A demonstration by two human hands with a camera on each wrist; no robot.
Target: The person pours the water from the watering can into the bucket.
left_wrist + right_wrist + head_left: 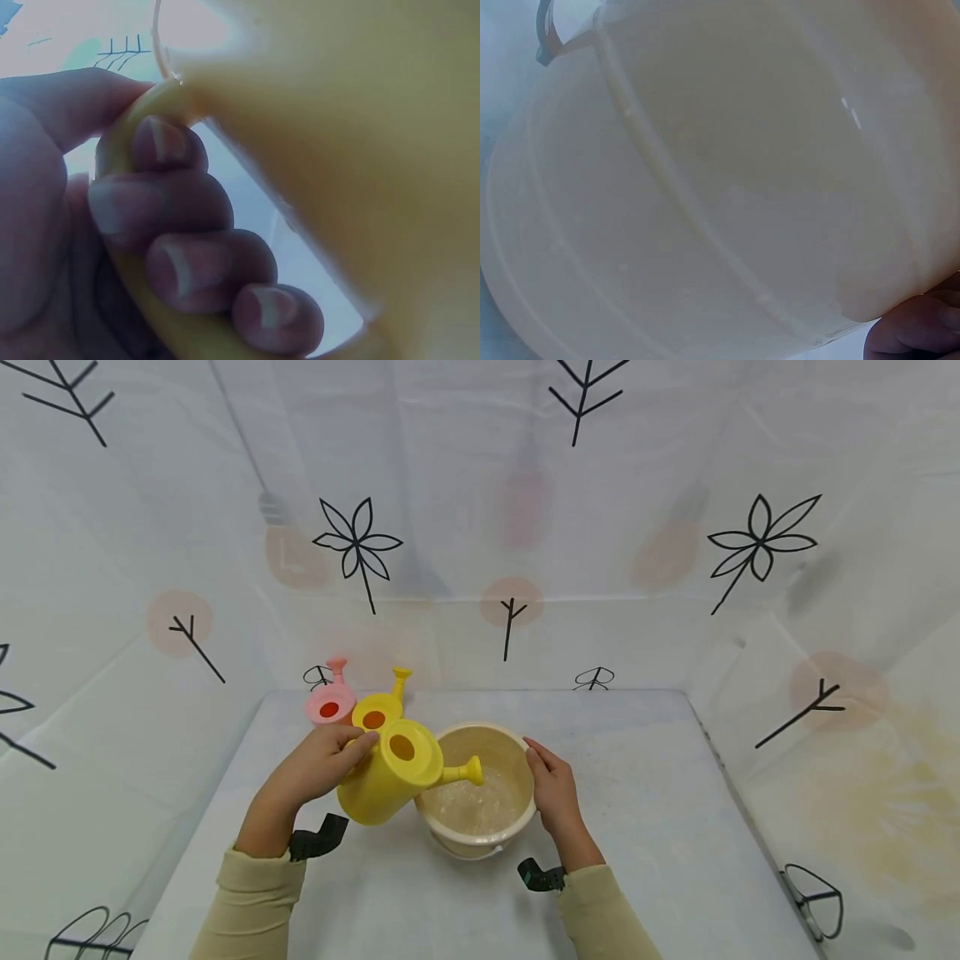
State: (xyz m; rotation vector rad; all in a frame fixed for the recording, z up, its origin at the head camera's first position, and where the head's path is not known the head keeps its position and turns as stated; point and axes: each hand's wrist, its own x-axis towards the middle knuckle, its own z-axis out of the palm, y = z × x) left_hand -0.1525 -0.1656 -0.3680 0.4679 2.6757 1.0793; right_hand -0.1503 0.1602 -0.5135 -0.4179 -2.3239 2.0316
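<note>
My left hand (318, 767) grips the handle (120, 146) of a yellow watering can (382, 783), with several fingers curled round it in the left wrist view. The can leans to the right, its spout (459, 772) reaching over the opening of a cream bucket (480, 840). Clear, bubbly liquid (483, 802) lies inside the bucket. At the bucket's right side my right hand (557, 793) holds the rim. The bucket's outer wall (727, 172) fills most of the right wrist view, where only a bit of that hand shows at the lower right corner.
Behind the left hand stand a pink watering can (330, 700) and a second yellow watering can (369, 703), partly hidden by the held one. The white table (622, 760) meets patterned cloth walls (450, 527) at its back and sides.
</note>
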